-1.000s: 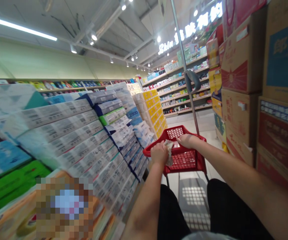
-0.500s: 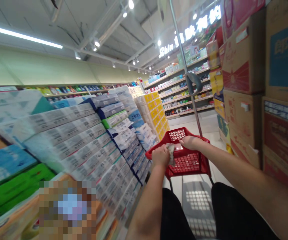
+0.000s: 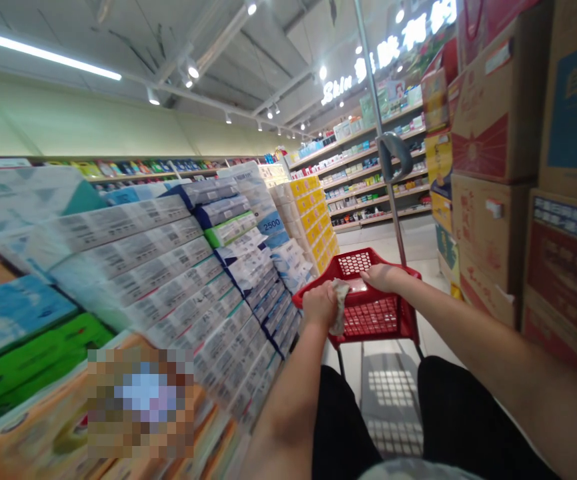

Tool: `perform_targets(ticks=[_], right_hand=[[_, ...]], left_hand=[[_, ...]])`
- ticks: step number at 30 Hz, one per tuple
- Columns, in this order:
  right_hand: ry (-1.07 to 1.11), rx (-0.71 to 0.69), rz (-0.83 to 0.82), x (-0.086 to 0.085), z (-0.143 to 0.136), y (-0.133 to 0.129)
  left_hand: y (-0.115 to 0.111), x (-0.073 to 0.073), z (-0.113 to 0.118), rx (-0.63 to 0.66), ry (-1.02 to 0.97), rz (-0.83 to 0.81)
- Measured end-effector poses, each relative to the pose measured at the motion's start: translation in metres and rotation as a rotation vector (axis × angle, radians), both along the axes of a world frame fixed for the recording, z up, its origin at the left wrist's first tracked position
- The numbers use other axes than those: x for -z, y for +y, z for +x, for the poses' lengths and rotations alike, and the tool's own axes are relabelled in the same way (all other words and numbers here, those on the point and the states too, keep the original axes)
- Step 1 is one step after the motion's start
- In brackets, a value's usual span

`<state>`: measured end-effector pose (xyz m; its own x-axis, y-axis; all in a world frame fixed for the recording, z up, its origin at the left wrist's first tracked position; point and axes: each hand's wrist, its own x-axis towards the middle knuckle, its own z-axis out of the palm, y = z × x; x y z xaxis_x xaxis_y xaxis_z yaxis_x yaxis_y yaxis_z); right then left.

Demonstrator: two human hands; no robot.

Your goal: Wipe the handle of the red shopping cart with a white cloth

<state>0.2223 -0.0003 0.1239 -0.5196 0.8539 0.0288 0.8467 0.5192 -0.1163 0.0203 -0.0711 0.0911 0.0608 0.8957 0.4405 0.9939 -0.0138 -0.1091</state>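
Note:
A red plastic shopping cart (image 3: 375,323) stands ahead of me, seen from behind its handle bar. My left hand (image 3: 319,305) is closed around the left part of the bar. A pale, crumpled cloth (image 3: 339,307) pokes out at the thumb side of that hand and hangs down over the bar. On the right part of the bar rests my right hand (image 3: 382,277), its fingers curled over it and partly hidden. An upright metal pole (image 3: 392,207) with a grey hook-shaped fitting (image 3: 394,157) rises at the cart's right side.
On the left, stacked white tissue packs (image 3: 168,260) slope along the aisle, with yellow-and-white packs (image 3: 313,220) beyond. Cardboard cartons (image 3: 491,227) are piled close on the right. Stocked shelves (image 3: 368,167) line the back. Light floor (image 3: 393,427) shows beneath the cart.
The view has shifted slightly, and the right-hand cartons stand a little further right in it. Both hands stay on the cart's bar. The cloth hangs longer beside my left hand.

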Motion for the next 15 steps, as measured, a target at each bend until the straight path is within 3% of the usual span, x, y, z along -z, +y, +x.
perform_targets(ticks=[2,4,10,15], right_hand=[[-0.005,0.000,-0.004,0.000,-0.001,0.000],[-0.007,0.002,-0.004,0.000,-0.001,0.000],[-0.012,0.004,0.005,0.001,-0.002,-0.003],[0.002,-0.017,0.001,0.002,-0.009,0.000]], left_hand=[[-0.004,0.009,0.000,-0.021,-0.030,0.140],[-0.004,0.011,-0.002,-0.024,-0.039,0.152],[0.005,-0.017,-0.009,-0.008,0.099,-0.192],[0.002,-0.021,-0.010,-0.025,0.153,-0.146]])
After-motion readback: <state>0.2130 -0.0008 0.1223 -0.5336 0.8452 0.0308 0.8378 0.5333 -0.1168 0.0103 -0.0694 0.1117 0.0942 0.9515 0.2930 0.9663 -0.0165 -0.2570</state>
